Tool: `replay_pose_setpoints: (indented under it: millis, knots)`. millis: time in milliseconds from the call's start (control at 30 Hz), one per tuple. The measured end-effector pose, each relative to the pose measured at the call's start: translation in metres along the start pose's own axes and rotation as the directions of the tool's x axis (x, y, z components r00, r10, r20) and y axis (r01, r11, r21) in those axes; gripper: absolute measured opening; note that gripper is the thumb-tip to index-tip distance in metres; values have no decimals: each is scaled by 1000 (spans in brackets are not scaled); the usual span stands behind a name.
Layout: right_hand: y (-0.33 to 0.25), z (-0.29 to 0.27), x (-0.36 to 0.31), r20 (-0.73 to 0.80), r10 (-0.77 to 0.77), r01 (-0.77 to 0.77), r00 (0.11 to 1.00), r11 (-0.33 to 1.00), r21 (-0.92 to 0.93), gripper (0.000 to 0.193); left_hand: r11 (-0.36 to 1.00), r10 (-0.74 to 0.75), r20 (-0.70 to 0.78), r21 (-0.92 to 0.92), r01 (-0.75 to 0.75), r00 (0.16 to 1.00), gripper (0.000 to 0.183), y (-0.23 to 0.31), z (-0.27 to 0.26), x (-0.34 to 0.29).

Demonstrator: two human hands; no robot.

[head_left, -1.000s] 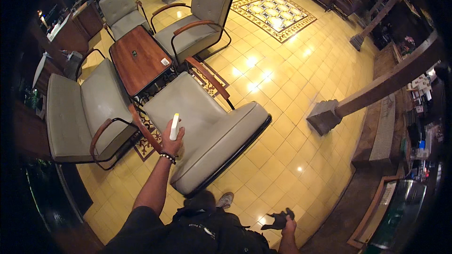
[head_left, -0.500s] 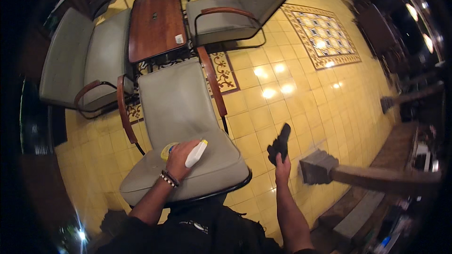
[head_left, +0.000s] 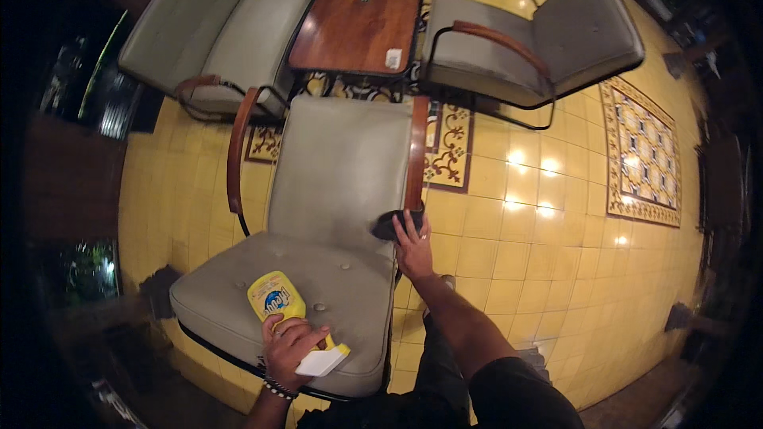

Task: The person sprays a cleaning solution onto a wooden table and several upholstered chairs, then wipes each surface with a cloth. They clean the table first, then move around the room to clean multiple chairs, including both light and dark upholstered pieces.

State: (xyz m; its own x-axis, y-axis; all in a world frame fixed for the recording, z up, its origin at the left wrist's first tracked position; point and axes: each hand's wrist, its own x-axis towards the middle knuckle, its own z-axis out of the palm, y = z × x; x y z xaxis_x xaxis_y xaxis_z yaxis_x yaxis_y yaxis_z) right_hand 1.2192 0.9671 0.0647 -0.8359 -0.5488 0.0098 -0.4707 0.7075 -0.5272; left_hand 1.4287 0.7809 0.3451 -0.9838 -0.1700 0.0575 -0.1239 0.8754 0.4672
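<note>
The left hand (head_left: 288, 345), toward 7 o'clock, is wrapped firmly round the neck of a yellow spray bottle (head_left: 276, 294) with a white trigger head (head_left: 322, 360); the bottle is over the buttoned backrest of the near grey armchair (head_left: 322, 199), but contact cannot be told. The right hand (head_left: 415, 250), just off centre toward 5 o'clock, has hold of a black cloth (head_left: 393, 226), its fingers laid over it, at the rear end of a wooden armrest (head_left: 416, 155). Beyond the seat, at 12 o'clock, is a wooden table (head_left: 358, 12) carrying 2 small items, with a grey settee (head_left: 258, 32) toward 11 and 1 armchair (head_left: 485, 28) toward 1. Yellow floor tiles (head_left: 501, 262) surround them; a patterned tile panel (head_left: 644, 151) lies near 3 o'clock.
</note>
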Motion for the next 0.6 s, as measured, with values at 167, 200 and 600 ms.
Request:
replay_pose_setpoints:
  millis: [167, 200, 600]
  knots:
    - [37, -27, 143, -102, -51, 57, 993, 997, 61, 59, 994, -100, 96, 58, 95, 990, 35, -5, 2, 2]
    - [45, -37, 186, -192, -91, 105, 977, 992, 64, 55, 995, -85, 68, 58, 81, 994, 34, -7, 4, 2]
    - [66, 5, 74, -140, -293, 325, 946, 844, 427, 55, 981, -140, 83, 145, 128, 987, 33, -7, 12, -4]
